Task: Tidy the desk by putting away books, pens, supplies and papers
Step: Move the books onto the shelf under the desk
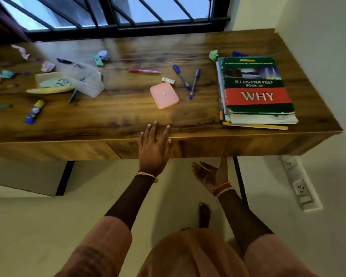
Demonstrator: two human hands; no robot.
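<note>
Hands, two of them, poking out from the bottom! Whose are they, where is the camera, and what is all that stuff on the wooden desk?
There is no machine here. A person wears a camera on their head, so you see what they see when looking down. That is why the arms come from the bottom.

The left hand lies flat on the front edge of the desk, fingers straight. The right hand hangs below the desk with its palm up. Neither holds anything.

On the desk, a stack of books sits at the right. Beside it lie two blue pens, a pink pen, a small white eraser and a pink box lid. At the left are a glue stick, a clear plastic tub and crumpled paper scraps. All of it waits to be tidied.
</note>
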